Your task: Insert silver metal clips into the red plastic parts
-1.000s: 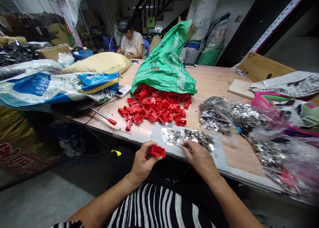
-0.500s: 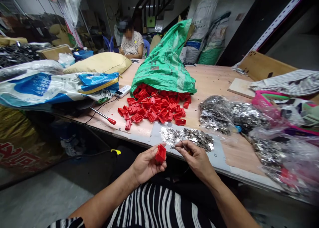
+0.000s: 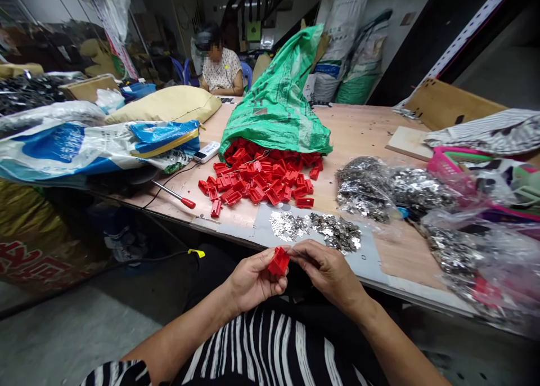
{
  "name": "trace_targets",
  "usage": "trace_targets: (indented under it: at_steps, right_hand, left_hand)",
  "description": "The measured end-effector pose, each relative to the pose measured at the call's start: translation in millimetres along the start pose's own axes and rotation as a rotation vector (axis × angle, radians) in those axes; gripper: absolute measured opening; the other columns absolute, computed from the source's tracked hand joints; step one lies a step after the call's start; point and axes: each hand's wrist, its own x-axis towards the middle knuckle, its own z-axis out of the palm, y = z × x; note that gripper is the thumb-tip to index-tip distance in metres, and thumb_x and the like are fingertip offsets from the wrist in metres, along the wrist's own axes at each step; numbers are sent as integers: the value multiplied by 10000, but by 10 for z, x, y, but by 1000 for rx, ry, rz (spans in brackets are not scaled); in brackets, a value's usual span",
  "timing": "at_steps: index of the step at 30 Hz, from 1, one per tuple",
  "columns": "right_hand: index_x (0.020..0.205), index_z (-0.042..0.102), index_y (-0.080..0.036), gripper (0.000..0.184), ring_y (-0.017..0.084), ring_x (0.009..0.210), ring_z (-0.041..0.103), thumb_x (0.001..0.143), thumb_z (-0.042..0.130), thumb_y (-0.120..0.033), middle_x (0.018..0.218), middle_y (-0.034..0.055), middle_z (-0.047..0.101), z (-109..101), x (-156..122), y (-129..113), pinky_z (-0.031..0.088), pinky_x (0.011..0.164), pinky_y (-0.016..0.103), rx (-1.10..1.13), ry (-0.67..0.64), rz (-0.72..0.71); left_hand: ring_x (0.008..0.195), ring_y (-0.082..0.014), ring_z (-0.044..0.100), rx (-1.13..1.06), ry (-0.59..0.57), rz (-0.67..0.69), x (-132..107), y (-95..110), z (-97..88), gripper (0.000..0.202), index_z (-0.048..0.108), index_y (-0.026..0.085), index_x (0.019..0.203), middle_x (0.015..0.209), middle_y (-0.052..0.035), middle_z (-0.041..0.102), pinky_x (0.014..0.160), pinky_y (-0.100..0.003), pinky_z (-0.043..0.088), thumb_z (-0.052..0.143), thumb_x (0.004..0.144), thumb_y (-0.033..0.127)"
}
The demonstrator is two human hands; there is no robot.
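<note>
My left hand (image 3: 255, 282) is closed round a small red plastic box (image 3: 278, 261), its hollow side showing between thumb and fingers. My right hand (image 3: 329, 273) pinches a thin metal tool (image 3: 294, 255) that looks like tweezers, mostly hidden by the fingers. Its tip meets the right edge of the red box; whether it grips a small part there, I cannot tell. Just beyond my hands, flat silvery metal pieces (image 3: 289, 226) and a darker heap of metal pieces (image 3: 337, 231) lie on a grey sheet (image 3: 261, 228). Farther off, more red boxes (image 3: 257, 178) spill from a green woven sack (image 3: 278, 113).
Plastic bags of metal pieces (image 3: 367, 186) lie to the right, near a pink basket (image 3: 441, 164). On the left are a red-tipped metal lever (image 3: 181, 197), a small white device (image 3: 206, 152) and blue-and-white sacks (image 3: 71, 147). A person (image 3: 221, 68) sits across the table (image 3: 358, 133).
My right hand has moved left, bringing the tool's tip from beside the metal pieces to the red box. My left hand has shifted slightly right and tilted the box.
</note>
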Motion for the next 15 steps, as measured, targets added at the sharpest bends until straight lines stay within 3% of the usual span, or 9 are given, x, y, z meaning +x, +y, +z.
trace_targets:
  at_steps: [8,13,15]
  right_hand:
    - [943,672,-225,208,173,808,631,926,465,-224,877,64,680,20,-27,9,516,736,300,-31,-85,-57]
    - [970,683,-232,240,183,864,606,942,448,-278,939,70,659,-30,-39,-30,494,778,305,112,-186,55]
    - [993,674,-227,249,191,889,596,941,450,-320,973,69,659,-62,-51,-15,482,814,318,176,-171,111]
  left_hand:
    - [558,-120,615,52,-27,-17,16,-66,-9,249,608,114,1015,730,-49,606,519,-204,458,613,843,294]
    - [574,-112,607,23,-44,-39,14,-68,-38,331,588,140,1113,761,-52,614,529,-202,441,634,827,300]
    - [589,-117,608,17,-50,-43,10,-52,-38,378,550,183,1184,777,-54,624,541,-208,438,623,835,307]
